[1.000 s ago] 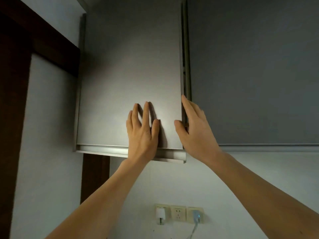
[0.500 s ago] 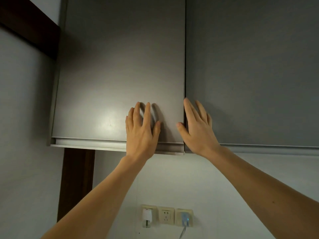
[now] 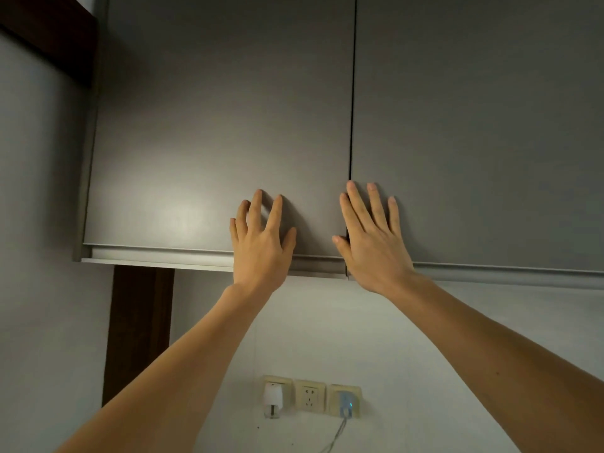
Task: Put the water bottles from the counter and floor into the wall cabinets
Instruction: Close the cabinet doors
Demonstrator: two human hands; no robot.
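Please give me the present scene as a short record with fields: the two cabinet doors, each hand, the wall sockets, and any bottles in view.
left cabinet door: closed
right cabinet door: closed
left hand: open, fingers spread on the left door's lower part
right hand: open, flat on the right door beside the seam
wall sockets: three in a row below; white plug on the left, cable plugged on the right
water bottles: none in view

two grey cabinet doors, the left door [image 3: 222, 125] and the right door [image 3: 474, 125], meeting at one dark seam; two hands, the left hand [image 3: 261, 246] and the right hand [image 3: 372, 243], one on each door; three wall sockets in a row below, left socket [image 3: 277, 384], middle socket [image 3: 309, 395], right socket [image 3: 344, 398]; one white plug [image 3: 273, 398] in the left socket; one cable [image 3: 336, 433] hanging from the right one
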